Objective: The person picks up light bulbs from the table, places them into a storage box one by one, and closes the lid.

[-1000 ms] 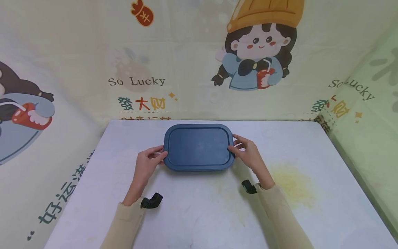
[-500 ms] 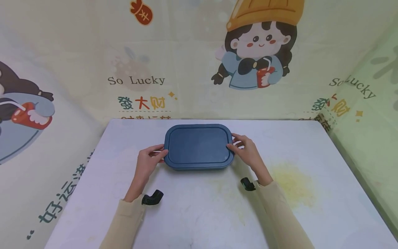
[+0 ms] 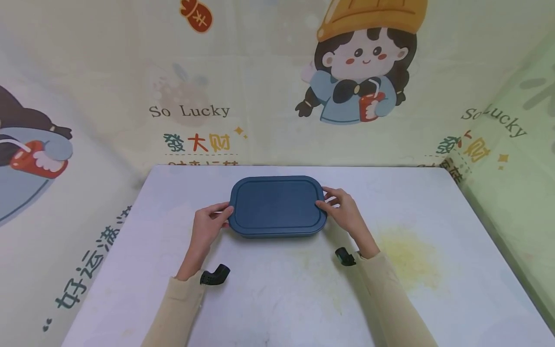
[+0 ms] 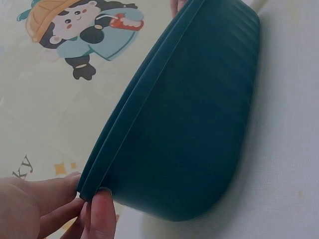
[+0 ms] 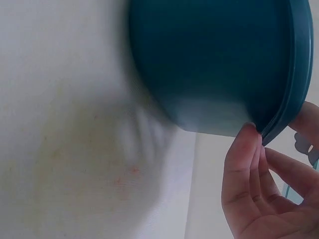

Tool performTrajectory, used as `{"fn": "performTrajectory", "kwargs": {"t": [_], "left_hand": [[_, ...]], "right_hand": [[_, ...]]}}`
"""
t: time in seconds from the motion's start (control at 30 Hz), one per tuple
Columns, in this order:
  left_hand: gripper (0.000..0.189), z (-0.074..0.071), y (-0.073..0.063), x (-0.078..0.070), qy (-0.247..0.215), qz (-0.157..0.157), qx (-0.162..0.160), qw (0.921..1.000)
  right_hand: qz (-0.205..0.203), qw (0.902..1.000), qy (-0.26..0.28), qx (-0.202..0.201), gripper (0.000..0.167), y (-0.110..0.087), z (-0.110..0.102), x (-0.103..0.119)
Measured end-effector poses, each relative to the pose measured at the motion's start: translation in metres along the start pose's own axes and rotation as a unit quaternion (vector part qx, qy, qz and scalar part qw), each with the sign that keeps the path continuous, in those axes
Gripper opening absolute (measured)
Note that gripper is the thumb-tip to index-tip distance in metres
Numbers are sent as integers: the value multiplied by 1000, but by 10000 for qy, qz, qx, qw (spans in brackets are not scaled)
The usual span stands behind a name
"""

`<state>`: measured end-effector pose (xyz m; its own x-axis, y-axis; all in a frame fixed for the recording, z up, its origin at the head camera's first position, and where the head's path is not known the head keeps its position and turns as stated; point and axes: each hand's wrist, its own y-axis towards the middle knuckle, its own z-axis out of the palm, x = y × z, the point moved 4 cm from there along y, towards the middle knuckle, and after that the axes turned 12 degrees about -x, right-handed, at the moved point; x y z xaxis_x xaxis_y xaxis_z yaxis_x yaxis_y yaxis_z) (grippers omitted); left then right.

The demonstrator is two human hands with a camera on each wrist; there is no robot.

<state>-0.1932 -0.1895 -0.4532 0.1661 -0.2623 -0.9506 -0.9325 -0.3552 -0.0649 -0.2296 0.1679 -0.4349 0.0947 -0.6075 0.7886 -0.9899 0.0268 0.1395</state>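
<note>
A dark blue lidded food container (image 3: 277,206), rounded and rectangular, lies toward the back of the table, its lid facing up. At its left end my left hand (image 3: 207,226) pinches the rim, thumb on one side and fingers on the other. My right hand (image 3: 345,212) grips the opposite end in the same way. Seen from the left wrist, the container's side wall (image 4: 189,109) slopes down from the lid edge, and the left fingertips sit right at that edge. In the right wrist view the fingers (image 5: 237,179) press up under the rim.
The white table (image 3: 277,294) carries a yellowish stain (image 3: 407,258) on the right. Behind it hangs a printed cloth (image 3: 260,86) with cartoon figures and lettering, which continues along both sides. A small black camera mount (image 3: 215,275) sticks out from the left sleeve.
Both hands keep their hold on the container's ends. The container's far edge sits slightly lower in the head view, and the camera view has shifted a little.
</note>
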Motion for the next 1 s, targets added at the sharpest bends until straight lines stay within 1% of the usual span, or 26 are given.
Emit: {"fn": "performTrajectory", "kwargs": {"t": [0.2, 0.33, 0.53, 0.7, 0.83, 1.0], "left_hand": [[38, 1, 2, 1, -40, -109, -22, 9999], [39, 1, 2, 1, -27, -187, -1, 9998], [39, 0, 5, 3, -191, -487, 128, 9985], [42, -1, 4, 3, -273, -728, 256, 9966], [42, -2, 4, 3, -298, -909, 253, 9951], [43, 1, 4, 5, -316, -893, 231, 9952]], "right_hand": [[-21, 9999, 155, -45, 56, 0, 2, -1], [101, 9996, 268, 69, 57, 1, 3, -4], [219, 9993, 286, 130, 56, 2, 3, -5], [186, 9991, 357, 107, 56, 0, 2, -3], [139, 9990, 402, 124, 56, -1, 2, -3], [93, 9994, 275, 162, 57, -1, 5, -6]]}}
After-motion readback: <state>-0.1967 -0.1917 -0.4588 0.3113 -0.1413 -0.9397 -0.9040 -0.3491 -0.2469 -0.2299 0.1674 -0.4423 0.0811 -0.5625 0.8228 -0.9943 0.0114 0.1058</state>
